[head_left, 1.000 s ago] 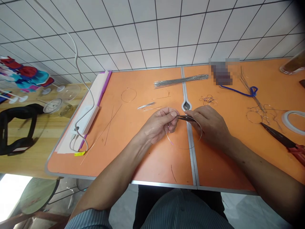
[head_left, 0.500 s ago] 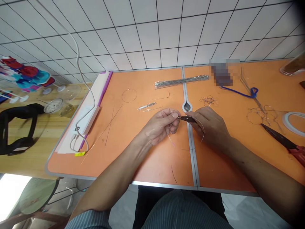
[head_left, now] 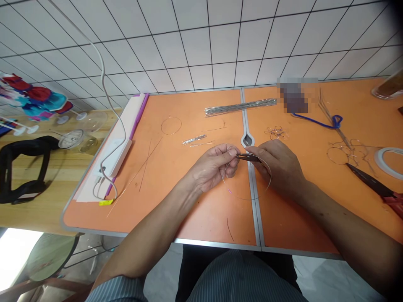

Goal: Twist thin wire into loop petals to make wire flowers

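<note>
We work at the middle of an orange surface [head_left: 204,214], with the tiled wall at 12 o'clock and its near edge [head_left: 217,242] at 6 o'clock. Our left hand [head_left: 212,167] is closed, its fingertips [head_left: 232,152] pinching a thin wire loop [head_left: 270,180]. Our right hand [head_left: 277,165] is clenched around small pliers [head_left: 248,157], whose dark tips reach the wire at the left fingertips. The loop hangs below both hands, over a metal seam [head_left: 253,197] that runs from 12 to 6 o'clock between the two surface halves.

Just past the hands at 12 o'clock is a keyhole-shaped slot [head_left: 247,140] in the seam. Further out at 12 o'clock lies a bundle of straight rods [head_left: 239,107], with a copper wire tangle [head_left: 276,132] near 1 o'clock. A small wire ring [head_left: 171,126] and loose straight wires [head_left: 140,176] lie toward 10 and 9 o'clock, well apart from our hands. At 3 o'clock, close to the right edge of view, are larger pliers [head_left: 370,184], a tape roll [head_left: 388,157], and more bent wire [head_left: 341,153]. A short dark wire [head_left: 229,230] lies near the edge at 6 o'clock. A white power strip [head_left: 118,153] sits along the surface's left edge at 9 o'clock.
</note>
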`<state>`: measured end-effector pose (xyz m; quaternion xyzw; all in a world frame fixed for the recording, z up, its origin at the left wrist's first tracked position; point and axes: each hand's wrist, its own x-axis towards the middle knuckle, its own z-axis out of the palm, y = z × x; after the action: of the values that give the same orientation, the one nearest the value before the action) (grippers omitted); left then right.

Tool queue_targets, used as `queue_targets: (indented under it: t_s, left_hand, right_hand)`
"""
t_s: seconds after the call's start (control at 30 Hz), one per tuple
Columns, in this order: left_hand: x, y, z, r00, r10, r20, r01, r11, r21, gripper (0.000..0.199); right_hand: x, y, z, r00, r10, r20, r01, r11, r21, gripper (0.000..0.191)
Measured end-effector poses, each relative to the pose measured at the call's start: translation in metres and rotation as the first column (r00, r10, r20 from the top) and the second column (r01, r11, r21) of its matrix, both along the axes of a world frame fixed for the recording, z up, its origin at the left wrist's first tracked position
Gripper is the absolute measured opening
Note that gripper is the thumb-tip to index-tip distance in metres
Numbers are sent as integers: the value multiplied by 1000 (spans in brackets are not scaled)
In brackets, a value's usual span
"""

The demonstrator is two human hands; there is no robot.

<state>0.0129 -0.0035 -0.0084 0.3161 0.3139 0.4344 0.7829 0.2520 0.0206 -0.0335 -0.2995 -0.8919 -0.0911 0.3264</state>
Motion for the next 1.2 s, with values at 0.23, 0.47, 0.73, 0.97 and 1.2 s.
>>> queue_targets:
  t_s: [0.23, 0.47, 0.73, 0.97, 1.2]
  left_hand:
    - [0, -1, 3, 1000, -16, -6, 16, 999, -37, 32]
    - [0, -3, 5, 999, -40, -11, 39, 998, -54, 32]
    - [1, -3, 6, 999, -43, -5, 43, 999, -34, 34]
    - [-1, -2, 9, 1000, -11, -25, 11, 1000, -10, 29]
    - [-15, 12, 9, 962, 187, -197, -171, 980, 99, 43]
  right_hand:
    - [2, 1, 0, 999, -33, 30, 33, 999, -1, 22]
    - [4, 1, 0, 998, -31, 46, 29, 998, 47, 20]
    - [4, -1, 1, 998, -44, 39, 39, 991, 128, 18]
    - [1, 0, 1, 999, -53, 1, 53, 999, 8, 27]
    - [10, 12, -8, 996, -83, 18, 85, 963, -257, 27]
